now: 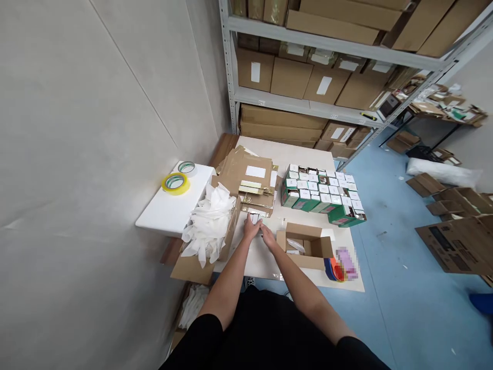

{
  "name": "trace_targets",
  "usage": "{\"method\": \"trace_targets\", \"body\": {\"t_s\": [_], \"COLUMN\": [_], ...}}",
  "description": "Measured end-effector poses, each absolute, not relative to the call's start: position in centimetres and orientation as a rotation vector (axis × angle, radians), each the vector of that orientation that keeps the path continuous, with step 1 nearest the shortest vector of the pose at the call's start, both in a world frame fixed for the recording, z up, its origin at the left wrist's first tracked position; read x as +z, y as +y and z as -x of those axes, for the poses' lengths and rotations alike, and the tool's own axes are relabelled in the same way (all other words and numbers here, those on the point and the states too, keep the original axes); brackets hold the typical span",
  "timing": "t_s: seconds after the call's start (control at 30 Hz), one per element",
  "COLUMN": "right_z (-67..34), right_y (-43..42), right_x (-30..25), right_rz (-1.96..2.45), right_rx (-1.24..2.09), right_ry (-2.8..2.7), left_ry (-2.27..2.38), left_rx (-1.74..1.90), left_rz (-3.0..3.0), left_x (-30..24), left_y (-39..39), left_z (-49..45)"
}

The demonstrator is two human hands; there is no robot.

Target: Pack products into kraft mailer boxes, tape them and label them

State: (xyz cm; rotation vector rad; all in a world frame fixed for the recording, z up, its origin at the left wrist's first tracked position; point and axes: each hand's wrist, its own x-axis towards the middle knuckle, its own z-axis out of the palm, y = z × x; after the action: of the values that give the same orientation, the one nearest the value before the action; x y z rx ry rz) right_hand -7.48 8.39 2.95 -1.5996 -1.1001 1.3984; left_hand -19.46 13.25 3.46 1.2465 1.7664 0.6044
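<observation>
Pale tabletop spreads beneath the left hand and right hand, fingers bent and nearly meeting; whether either grips cannot be told. Just beyond the left fingertips lies a small white item, long axis unclear; the open carton sits rightward, nearer the right hand.

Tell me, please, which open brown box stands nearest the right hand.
The brown box beside the right hand, with white items inside; the box heaped with white sheets is left of the left hand.
</observation>
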Motion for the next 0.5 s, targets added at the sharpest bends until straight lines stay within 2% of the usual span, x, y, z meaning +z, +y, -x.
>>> {"method": "trace_targets", "body": {"t_s": [0.23, 0.5], "right_z": [7.5, 4.4], "right_y": [8.1, 9.7], "right_x": [2.4, 3.9], "right_rz": [1.591, 1.678], "right_rx": [1.437, 1.197], "right_ry": [-1.018, -1.012], "left_ry": [1.784, 1.634], "left_rx": [0.592, 0.915], "left_rz": [-1.355, -1.472], "left_x": [4.3, 10.5], "left_y": [13.8, 13.3], "left_z": [19.7, 20.8]}}
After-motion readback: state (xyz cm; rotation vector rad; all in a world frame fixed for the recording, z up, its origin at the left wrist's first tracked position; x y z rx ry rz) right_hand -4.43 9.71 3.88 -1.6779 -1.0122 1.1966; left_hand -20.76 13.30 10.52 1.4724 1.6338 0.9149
